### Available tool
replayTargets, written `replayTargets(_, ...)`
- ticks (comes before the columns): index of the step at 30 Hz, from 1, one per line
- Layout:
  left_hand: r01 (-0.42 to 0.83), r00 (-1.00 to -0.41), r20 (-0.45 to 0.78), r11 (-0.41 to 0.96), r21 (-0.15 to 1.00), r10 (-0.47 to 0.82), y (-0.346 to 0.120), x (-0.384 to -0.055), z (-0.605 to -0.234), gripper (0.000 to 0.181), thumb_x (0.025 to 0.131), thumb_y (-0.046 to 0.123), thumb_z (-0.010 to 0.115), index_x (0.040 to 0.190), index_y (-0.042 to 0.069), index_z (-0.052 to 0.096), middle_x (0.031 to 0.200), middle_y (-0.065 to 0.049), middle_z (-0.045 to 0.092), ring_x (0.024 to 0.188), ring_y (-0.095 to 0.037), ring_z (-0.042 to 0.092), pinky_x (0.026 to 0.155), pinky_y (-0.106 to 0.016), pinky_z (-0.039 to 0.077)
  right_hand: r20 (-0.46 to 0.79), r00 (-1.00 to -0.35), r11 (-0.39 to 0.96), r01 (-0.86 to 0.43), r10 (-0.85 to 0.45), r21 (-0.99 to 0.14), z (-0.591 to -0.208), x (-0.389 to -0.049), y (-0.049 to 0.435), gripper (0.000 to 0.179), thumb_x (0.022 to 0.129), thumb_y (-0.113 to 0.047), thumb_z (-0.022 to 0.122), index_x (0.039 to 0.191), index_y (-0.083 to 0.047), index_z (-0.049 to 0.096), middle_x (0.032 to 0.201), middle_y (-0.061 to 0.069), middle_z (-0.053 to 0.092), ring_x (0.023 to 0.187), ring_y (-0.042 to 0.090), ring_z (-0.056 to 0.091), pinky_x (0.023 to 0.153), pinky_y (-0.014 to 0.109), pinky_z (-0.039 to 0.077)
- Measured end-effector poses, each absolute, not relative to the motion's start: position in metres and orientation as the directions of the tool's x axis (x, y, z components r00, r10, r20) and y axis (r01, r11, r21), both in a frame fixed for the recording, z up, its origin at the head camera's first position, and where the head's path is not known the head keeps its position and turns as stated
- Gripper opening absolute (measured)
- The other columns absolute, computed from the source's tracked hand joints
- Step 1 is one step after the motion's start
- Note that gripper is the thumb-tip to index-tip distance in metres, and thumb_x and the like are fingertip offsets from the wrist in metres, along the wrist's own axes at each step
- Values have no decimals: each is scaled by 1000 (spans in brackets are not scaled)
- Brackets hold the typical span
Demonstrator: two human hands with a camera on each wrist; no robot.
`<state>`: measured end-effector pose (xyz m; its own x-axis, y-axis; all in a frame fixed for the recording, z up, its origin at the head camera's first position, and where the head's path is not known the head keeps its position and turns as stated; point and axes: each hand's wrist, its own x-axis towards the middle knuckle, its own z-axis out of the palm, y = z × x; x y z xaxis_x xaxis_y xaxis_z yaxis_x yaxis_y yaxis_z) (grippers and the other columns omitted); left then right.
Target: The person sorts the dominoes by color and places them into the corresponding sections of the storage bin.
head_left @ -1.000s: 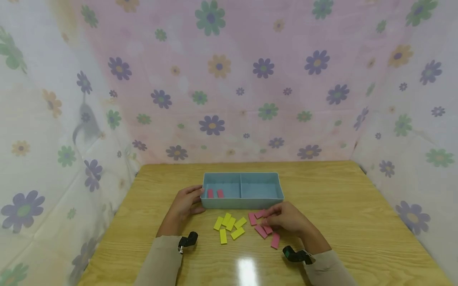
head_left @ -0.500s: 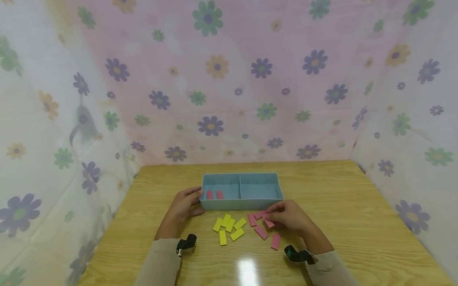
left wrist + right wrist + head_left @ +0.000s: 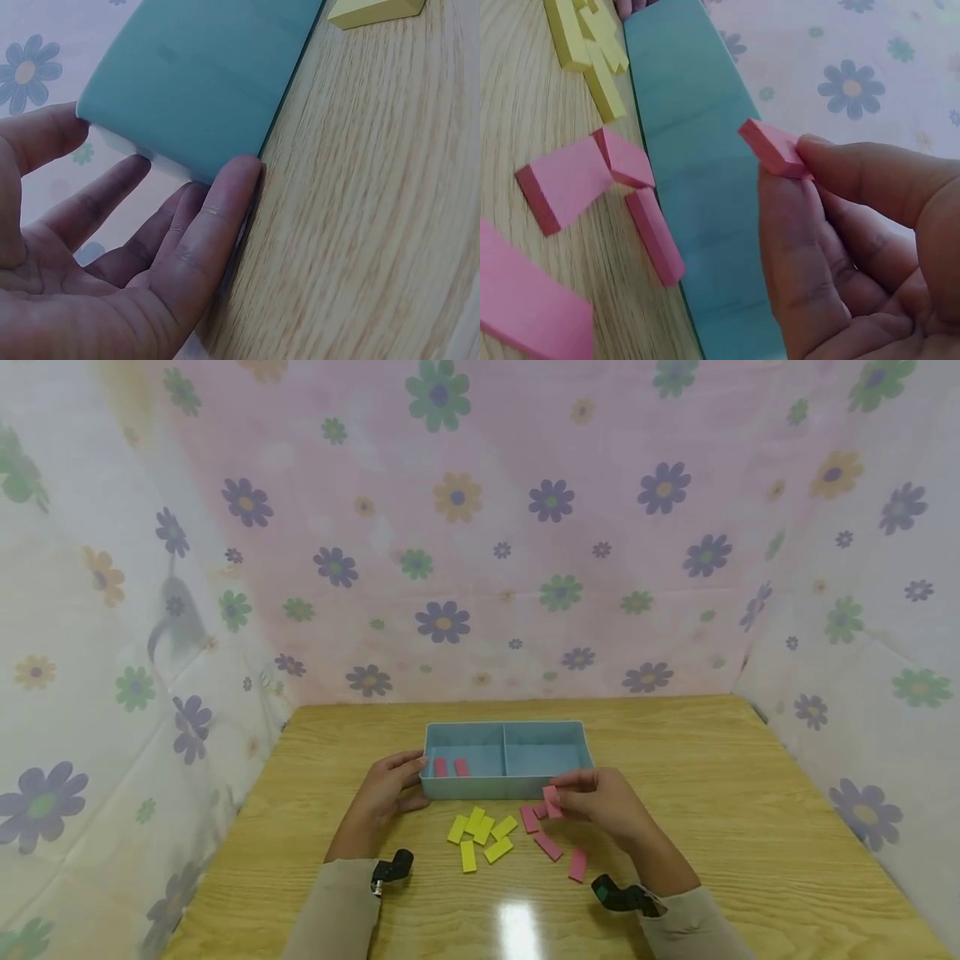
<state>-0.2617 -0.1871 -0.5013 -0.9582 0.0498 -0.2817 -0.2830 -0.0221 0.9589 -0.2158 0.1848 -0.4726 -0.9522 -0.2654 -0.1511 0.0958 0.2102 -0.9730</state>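
Observation:
A light blue two-compartment box (image 3: 480, 788) stands on the table. My left hand (image 3: 390, 789) holds its left end; in the left wrist view the thumb lies at the lower front corner and the fingers touch the end wall. Between thumb and fingers, my right hand (image 3: 603, 806) pinches a pink domino-like block (image 3: 776, 148), raised in front of the box's right half. Several pink blocks (image 3: 547, 846) lie on the table below that hand. Two more pink blocks (image 3: 461, 767) are inside the left compartment, near its front wall.
Several yellow blocks (image 3: 468, 856) lie in a loose group before the box, left of the pink ones. The wooden table (image 3: 315, 735) is bounded by flowered cloth (image 3: 510, 527) at the back and sides.
My right hand has picked a pink block out of the pink group and lifted it up toward the box's front wall. The left hand has stayed at the box's left end.

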Motion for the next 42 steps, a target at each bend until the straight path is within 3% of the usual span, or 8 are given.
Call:
replayTargets(8, -298, -953, -295, -40, 954, 66, -188, -261, -503, 52, 101, 30, 70, 146, 9, 58, 141, -17, 62, 119, -29, 65, 82, -46, 64, -126, -969, 174, 89, -214, -981, -469, -223, 177, 34, 96, -17, 76, 123, 3, 72, 114, 13, 75, 100, 23, 75, 90, 37, 62)
replayTargets(15, -285, -957, -280, -60, 957, 80, -190, -261, -500, 52, 101, 29, 70, 145, 6, 58, 139, -17, 64, 118, -28, 67, 81, -46, 64, -120, -974, 151, 92, -193, -984, -453, -239, 167, 35, 94, -23, 79, 122, -3, 74, 114, 12, 76, 101, 25, 76, 96, 50, 59)
replayTargets(34, -279, -958, -275, -49, 959, 81, -188, -261, -501, 52, 101, 28, 69, 147, 6, 57, 142, -19, 61, 125, -33, 63, 82, -48, 64, -147, -964, 59, 137, -221, -989, -441, -266, 143, 43, 94, -21, 79, 131, 0, 69, 125, 14, 73, 106, 21, 75, 96, 40, 60)
replayTargets(42, -289, -956, -285, -49, 956, 71, -188, -260, -501, 52, 101, 29, 70, 146, 6, 58, 140, -17, 63, 120, -29, 65, 81, -45, 64, -171, -962, 33, 168, -213, -985, -439, -275, 130, 39, 92, -21, 81, 125, -4, 73, 122, 12, 74, 105, 21, 75, 97, 41, 59)
